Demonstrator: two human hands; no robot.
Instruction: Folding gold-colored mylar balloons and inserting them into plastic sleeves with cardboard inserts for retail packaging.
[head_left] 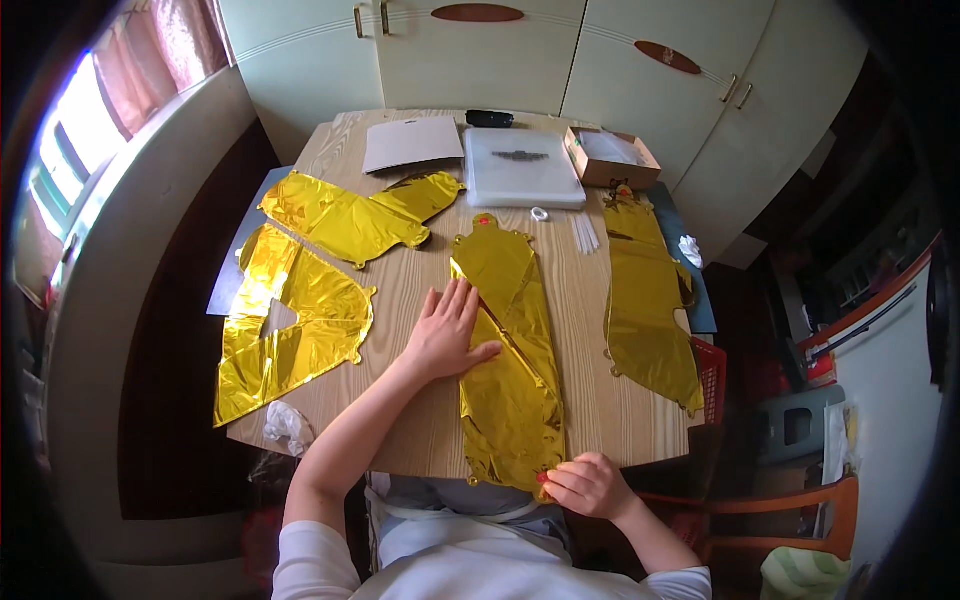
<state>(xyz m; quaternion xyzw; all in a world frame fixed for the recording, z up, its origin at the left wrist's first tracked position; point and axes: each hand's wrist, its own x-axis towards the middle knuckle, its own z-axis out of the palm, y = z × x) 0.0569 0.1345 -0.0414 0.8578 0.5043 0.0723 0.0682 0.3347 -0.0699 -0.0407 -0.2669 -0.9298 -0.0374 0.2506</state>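
Observation:
A flat gold foil balloon point(515, 410) lies lengthwise down the middle of the table, its near end reaching the front edge. My left hand point(450, 333) rests flat on its left side, fingers stretched out and thumb apart. At the near right corner, next to a small red spot, the fingers of my right hand point(590, 487) are closed in a pinch on the foil. Another gold foil balloon point(345, 218) lies at the far left. Nearer on that side is a third gold foil piece point(320, 295) with an opening in it. More gold foil point(645, 285) lies along the right side.
At the back are a grey-white card sheet point(412, 146), a clear plastic case point(522, 182), a black object point(489, 119) and a cardboard box point(612, 170). A white tape roll point(540, 214) and clear strips point(585, 235) lie before them. Crumpled tissue point(288, 428) sits front left.

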